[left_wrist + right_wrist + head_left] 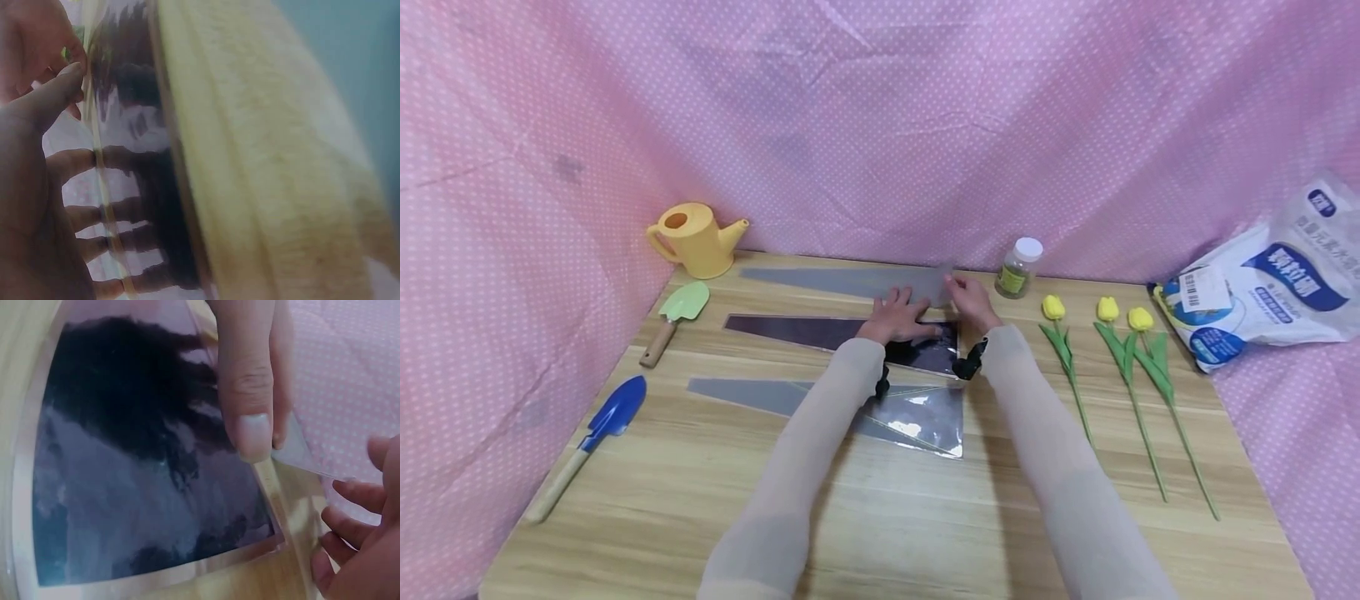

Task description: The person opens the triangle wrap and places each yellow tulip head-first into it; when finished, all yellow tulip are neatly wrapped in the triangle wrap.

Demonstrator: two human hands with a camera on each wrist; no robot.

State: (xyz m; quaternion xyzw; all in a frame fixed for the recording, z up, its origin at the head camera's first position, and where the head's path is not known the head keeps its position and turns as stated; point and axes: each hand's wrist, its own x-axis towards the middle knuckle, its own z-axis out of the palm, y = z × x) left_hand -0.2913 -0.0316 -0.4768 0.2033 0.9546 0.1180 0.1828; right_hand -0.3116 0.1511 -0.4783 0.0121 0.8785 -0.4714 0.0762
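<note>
Three tapered plastic flower sleeves lie across the table, wide ends to the right. My left hand (897, 317) rests with spread fingers on the far grey sleeve (827, 279), its thumb over the dark middle sleeve (790, 329). My right hand (973, 304) pinches the far sleeve's wide end, and that edge is raised. In the right wrist view, thin film (300, 456) stretches between the right fingertips (347, 487) and the left thumb. The left wrist view shows the left hand (31, 169) beside the shiny dark sleeve. Nearest me lies a clear sleeve (917, 417), partly under my left forearm.
Behind my right hand stands a white-capped jar (1017, 267). Three yellow tulips (1107, 309) lie at right, beside a white-and-blue bag (1262, 292). On the left are a yellow watering can (696, 242), a green trowel (683, 302) and a blue trowel (617, 407). Pink cloth (865, 125) hangs behind.
</note>
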